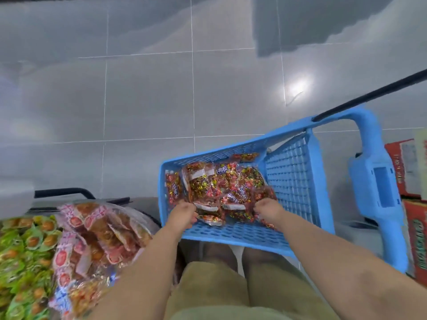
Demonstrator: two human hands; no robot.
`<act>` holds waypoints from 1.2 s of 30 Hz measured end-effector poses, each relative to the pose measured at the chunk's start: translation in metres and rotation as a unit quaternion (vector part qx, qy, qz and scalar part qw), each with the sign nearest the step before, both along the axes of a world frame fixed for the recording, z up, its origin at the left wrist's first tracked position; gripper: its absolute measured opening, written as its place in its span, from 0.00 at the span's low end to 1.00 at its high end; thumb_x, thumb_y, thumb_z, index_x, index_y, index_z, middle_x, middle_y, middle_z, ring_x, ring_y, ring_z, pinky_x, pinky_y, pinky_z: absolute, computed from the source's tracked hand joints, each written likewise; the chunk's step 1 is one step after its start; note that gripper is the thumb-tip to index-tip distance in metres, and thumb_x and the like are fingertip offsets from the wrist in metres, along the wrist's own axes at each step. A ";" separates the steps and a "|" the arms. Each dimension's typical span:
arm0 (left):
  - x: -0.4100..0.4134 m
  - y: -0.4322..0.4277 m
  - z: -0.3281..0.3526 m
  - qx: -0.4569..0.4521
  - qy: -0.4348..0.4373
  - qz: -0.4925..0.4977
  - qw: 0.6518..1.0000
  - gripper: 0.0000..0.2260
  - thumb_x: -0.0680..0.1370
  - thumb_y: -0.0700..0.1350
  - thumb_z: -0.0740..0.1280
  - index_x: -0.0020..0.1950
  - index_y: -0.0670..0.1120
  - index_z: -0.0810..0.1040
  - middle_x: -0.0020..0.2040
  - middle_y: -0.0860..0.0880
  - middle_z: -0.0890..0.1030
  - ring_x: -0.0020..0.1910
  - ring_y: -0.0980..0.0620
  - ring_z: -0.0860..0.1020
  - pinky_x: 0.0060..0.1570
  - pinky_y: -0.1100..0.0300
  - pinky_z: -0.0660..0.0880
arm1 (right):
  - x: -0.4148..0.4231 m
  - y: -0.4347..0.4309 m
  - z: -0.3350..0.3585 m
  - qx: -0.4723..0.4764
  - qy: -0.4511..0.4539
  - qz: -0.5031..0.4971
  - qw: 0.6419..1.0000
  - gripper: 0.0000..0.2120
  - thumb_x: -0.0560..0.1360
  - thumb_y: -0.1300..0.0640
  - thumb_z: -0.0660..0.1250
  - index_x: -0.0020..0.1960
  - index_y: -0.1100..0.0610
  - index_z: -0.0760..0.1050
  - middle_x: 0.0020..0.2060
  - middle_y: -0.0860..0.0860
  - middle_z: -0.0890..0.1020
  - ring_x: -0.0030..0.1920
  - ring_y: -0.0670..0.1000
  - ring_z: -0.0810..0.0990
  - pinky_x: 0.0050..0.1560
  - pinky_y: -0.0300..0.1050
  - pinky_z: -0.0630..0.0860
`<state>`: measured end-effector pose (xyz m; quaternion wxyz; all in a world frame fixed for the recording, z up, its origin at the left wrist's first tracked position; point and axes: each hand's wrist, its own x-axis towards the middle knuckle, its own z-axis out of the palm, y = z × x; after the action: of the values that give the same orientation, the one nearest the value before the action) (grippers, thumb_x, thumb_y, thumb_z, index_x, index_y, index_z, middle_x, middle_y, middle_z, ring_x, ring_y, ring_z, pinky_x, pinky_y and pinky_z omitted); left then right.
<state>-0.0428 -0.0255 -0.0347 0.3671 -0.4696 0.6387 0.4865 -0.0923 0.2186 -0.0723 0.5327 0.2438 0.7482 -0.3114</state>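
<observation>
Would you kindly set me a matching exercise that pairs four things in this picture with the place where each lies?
Things:
1. red packets
2. green packets
3. pink packets
4. cartons

Places:
a. at the far right edge
b. inside the basket
c. at the far left edge
d. between the green packets and the basket

Pairs: 1-b; 2-c; 3-d; 4-a
</observation>
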 end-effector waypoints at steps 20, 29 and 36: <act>0.003 0.029 -0.050 -0.015 0.075 -0.043 0.996 0.06 0.77 0.45 0.67 0.54 0.52 0.76 0.49 0.52 0.80 0.47 0.54 0.78 0.41 0.67 0.76 | -0.009 0.007 -0.030 -0.028 0.125 -0.064 0.990 0.12 0.77 0.53 0.64 0.59 0.52 0.77 0.43 0.46 0.80 0.41 0.46 0.77 0.36 0.36 0.71; -0.026 0.063 -0.018 0.024 0.352 -0.496 0.794 0.33 0.73 0.52 0.72 0.76 0.52 0.63 0.74 0.52 0.67 0.73 0.52 0.64 0.70 0.59 0.59 | -0.050 0.013 0.019 -0.195 -0.210 -0.256 0.923 0.06 0.77 0.57 0.64 0.48 0.60 0.73 0.32 0.53 0.78 0.26 0.47 0.77 0.23 0.34 0.75; -0.015 0.043 -0.043 0.013 0.198 -0.140 0.970 0.14 0.79 0.45 0.66 0.62 0.55 0.70 0.53 0.57 0.78 0.48 0.66 0.77 0.45 0.72 0.73 | -0.055 -0.005 -0.047 -0.025 0.011 -0.295 0.955 0.22 0.78 0.45 0.61 0.64 0.61 0.71 0.45 0.54 0.79 0.52 0.59 0.80 0.50 0.50 0.79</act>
<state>-0.0578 0.0179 -0.0780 0.3039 -0.2654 0.7517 0.5217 -0.1475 0.2139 -0.1191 0.4147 0.4369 0.6410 -0.4757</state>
